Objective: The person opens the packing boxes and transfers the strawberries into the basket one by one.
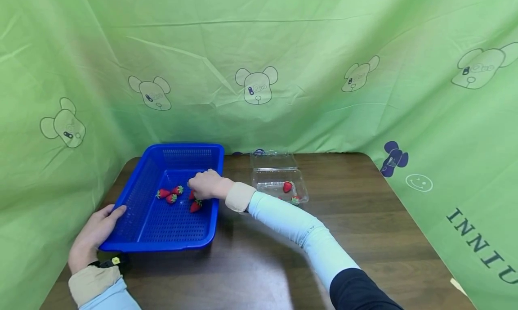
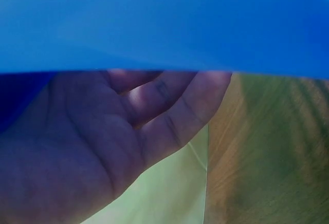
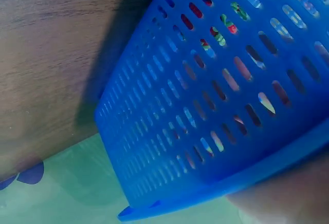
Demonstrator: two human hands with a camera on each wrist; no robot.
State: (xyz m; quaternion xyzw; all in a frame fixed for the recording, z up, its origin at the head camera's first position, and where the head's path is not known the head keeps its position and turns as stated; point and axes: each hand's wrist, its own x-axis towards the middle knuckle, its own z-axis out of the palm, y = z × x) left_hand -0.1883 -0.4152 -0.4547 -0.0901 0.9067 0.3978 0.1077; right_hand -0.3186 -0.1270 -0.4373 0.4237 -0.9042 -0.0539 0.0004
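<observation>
A blue plastic basket (image 1: 178,245) with slotted walls stands on the left of the table. My left hand (image 1: 97,226) grips its left rim, thumb on top; in the left wrist view the fingers (image 2: 180,113) go under the blue edge. Several strawberries (image 1: 163,193) lie on the basket's floor. Over its right wall reaches my right hand (image 1: 210,184), fingers pointing down onto a strawberry (image 1: 192,195), with another strawberry (image 1: 196,206) just below. The right wrist view shows the slotted wall (image 3: 169,95) hiding the fingers; I cannot tell whether they pinch the strawberry.
Right of the basket, a clear plastic clamshell box (image 1: 259,179) stands with its lid (image 1: 273,160) raised back. Strawberries (image 1: 287,186) lie in it, partly behind the right forearm. A green printed cloth (image 1: 259,121) hangs behind and beside the brown wooden table (image 1: 356,229).
</observation>
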